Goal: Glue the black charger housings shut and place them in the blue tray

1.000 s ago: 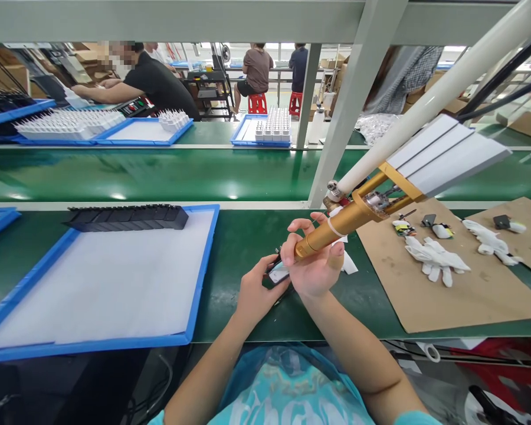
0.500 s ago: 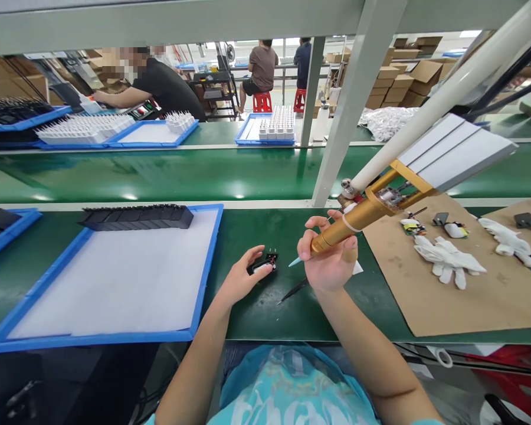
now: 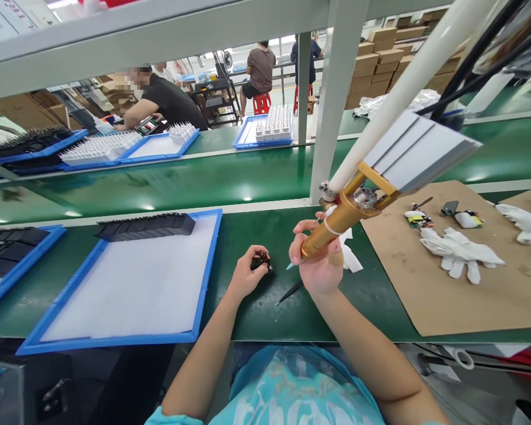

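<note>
My left hand (image 3: 245,277) is closed around a small black plastic housing (image 3: 262,262), gripped between thumb and fingers just above the green bench. The fingers hide much of the housing. In my right hand (image 3: 321,275) is a gold glue dispensing gun (image 3: 317,241), held at a slant. Its pale teal nozzle (image 3: 290,267) points down and left, a short gap from the housing. Dark tweezers (image 3: 289,293) lie on the bench below the nozzle. A crumpled white tissue (image 3: 350,258) rests behind my right hand.
To the left stands a blue-rimmed tray (image 3: 206,277) with a row of black housings (image 3: 148,227) along its back. Brown cardboard (image 3: 429,295) at right bears white gloves (image 3: 462,251) and small circuit parts (image 3: 419,219). A grey post (image 3: 325,118) rises behind the gun.
The housing has turned in my left hand, and its prongs no longer show clearly. My fingers have closed further around it. The gun's nozzle stays near it; the camera view has tilted.
</note>
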`<state>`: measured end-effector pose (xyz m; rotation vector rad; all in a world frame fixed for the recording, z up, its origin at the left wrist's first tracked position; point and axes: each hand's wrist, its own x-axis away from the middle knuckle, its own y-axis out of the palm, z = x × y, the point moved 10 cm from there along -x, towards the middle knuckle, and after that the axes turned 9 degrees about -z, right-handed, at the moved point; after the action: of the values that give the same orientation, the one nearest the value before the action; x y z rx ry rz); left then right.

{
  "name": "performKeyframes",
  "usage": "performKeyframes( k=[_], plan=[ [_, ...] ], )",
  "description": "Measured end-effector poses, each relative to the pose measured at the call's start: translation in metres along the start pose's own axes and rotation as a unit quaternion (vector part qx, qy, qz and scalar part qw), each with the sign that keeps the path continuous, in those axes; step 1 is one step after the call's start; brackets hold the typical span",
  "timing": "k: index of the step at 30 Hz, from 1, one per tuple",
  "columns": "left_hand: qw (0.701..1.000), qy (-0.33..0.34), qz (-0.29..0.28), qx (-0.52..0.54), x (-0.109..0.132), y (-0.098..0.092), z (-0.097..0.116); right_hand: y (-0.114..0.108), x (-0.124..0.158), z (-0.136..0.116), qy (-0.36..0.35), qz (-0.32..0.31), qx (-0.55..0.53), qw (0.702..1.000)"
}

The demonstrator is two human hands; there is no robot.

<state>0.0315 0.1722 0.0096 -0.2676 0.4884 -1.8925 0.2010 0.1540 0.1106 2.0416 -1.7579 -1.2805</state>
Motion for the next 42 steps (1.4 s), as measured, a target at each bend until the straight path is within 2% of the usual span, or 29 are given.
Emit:
performKeyframes(
  k=[4,8,13,16,21,24,26,31,35,38,42],
  plan=[
    [0.997,0.021,-0.013,-0.079,0.003,-0.002,0.014,0.001,-0.001,-0.001,-0.015,-0.013,-0.027,0.999],
    [0.973,0.066,-0.031,-0.219,0.016,0.001,0.035,0.001,-0.001,-0.001,-0.017,-0.017,-0.031,0.999],
    [0.950,0.069,-0.005,-0.303,0.032,0.001,0.041,0.000,-0.001,-0.002,-0.016,-0.012,-0.023,1.000],
    [0.953,0.073,0.018,-0.295,0.037,0.003,0.044,-0.001,-0.002,-0.001,-0.009,-0.006,-0.012,1.000],
    [0.974,0.023,0.093,-0.204,0.037,-0.003,0.033,-0.003,-0.002,-0.001,-0.003,0.003,-0.007,1.000],
    [0.974,0.024,0.138,-0.176,0.037,-0.004,0.027,-0.003,-0.002,-0.001,-0.006,0.000,-0.007,1.000],
    [0.967,0.036,0.149,-0.203,0.038,0.000,0.027,-0.003,-0.001,-0.001,-0.009,-0.002,-0.007,1.000],
    [0.920,0.024,0.113,-0.374,0.038,0.016,0.031,-0.006,-0.001,-0.001,-0.003,0.009,0.007,1.000],
    [0.903,-0.002,0.068,-0.423,0.036,0.019,0.031,-0.005,-0.001,-0.002,-0.003,0.011,0.011,1.000],
    [0.917,-0.013,0.045,-0.395,0.035,0.020,0.031,-0.005,-0.001,-0.002,0.002,0.014,0.019,1.000],
    [0.958,-0.028,0.050,-0.281,0.034,0.018,0.027,-0.006,-0.002,-0.002,0.004,0.015,0.019,1.000]
  ],
)
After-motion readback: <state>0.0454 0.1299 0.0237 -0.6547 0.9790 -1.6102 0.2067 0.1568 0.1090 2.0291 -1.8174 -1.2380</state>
